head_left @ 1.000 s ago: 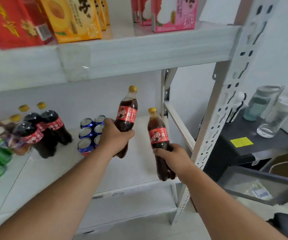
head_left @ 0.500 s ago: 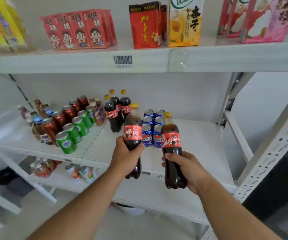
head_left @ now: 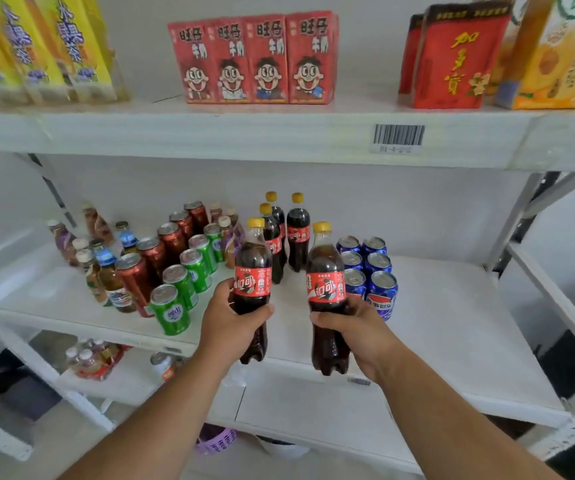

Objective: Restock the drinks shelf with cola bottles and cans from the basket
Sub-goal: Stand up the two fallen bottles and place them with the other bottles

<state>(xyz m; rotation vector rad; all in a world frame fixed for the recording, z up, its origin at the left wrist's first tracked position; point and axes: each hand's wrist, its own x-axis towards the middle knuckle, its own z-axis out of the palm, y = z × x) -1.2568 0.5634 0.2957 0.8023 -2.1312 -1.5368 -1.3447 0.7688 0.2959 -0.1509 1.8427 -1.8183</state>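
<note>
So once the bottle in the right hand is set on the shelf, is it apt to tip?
Probably somewhat: the cola bottle in the right hand is tall and narrow, on a lobed base. It looks nearly full, so likely heavy enough to resist nudges. Its round body would roll if toppled.

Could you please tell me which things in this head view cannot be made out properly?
- Basket: only a purple sliver under the shelf, cut off by the left arm.
- Lower-shelf bottles: blurred, labels unreadable.
- Yellow cartons: blurred, cut by the left edge.
- Rear cola bottle: mostly hidden behind its neighbours.
</note>
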